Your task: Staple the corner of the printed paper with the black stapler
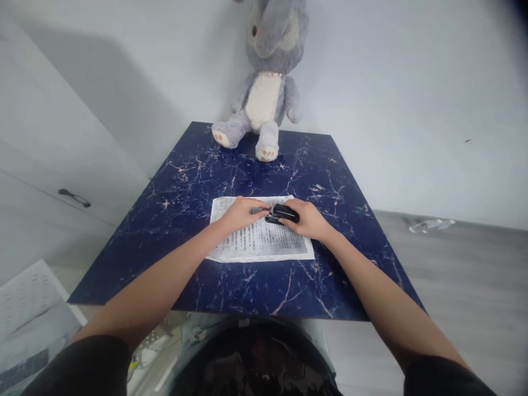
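Right hand [309, 220]: closed around the black stapler [284, 213], holding it over the sheet's upper middle.
Left hand [239, 213]: lay on the printed sheet [264, 242], fingertips at the stapler's grey front; whether they pinched it was unclear.
Sheet: flat on the blue marbled table [185, 181].
Far edge: grey plush rabbit [266, 93], seated.

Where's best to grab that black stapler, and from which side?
Probably the stapler by its wide black body, from above and the right, as the right hand has it: it lies flat on the paper, thin front end pointing left toward the left hand.
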A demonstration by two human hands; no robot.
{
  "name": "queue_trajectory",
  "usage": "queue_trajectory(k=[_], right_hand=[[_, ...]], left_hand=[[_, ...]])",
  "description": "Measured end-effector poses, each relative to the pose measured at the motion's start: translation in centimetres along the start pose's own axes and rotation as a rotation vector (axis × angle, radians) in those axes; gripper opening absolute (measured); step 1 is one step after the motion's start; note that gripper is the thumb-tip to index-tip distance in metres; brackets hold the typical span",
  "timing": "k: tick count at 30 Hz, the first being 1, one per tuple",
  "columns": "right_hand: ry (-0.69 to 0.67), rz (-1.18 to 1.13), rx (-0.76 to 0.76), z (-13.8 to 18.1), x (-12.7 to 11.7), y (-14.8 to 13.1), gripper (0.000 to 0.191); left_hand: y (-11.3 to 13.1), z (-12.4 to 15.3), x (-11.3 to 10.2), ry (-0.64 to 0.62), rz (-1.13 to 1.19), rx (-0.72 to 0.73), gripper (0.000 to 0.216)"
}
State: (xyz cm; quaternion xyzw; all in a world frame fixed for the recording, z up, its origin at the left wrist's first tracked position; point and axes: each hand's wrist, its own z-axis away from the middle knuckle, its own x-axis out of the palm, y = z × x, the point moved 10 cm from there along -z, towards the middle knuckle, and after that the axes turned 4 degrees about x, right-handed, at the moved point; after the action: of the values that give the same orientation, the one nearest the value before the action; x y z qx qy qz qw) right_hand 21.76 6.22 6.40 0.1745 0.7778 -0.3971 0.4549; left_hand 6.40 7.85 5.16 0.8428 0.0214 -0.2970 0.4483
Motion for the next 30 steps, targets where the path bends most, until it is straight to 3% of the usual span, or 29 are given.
queue_trajectory(k=[7,16,21,27,30], right_hand=[[-0.020,-0.013,-0.004,-0.1,0.2,0.1,0.017],[-0.022,-0.027,-0.015,-0.1,0.1,0.1,0.019],[-0.029,-0.034,-0.024,-0.1,0.2,0.1,0.019],[-0.033,-0.037,-0.032,-0.1,0.2,0.1,0.017],[-0.033,-0.037,-0.029,-0.1,0.2,0.1,0.016]], left_hand=[[-0.4,-0.2,1.0,-0.091,0.028,-0.005,0.014],[-0.1,0.0,0.7,-0.059,0.032,0.028,0.012],[0.6,0.2,0.1,0.019,0.023,0.036,0.014],[0.6,0.2,-2.0,0.223,0.110,-0.051,0.013],[0.4,-0.1,-1.6,0.181,0.115,-0.039,0.014]])
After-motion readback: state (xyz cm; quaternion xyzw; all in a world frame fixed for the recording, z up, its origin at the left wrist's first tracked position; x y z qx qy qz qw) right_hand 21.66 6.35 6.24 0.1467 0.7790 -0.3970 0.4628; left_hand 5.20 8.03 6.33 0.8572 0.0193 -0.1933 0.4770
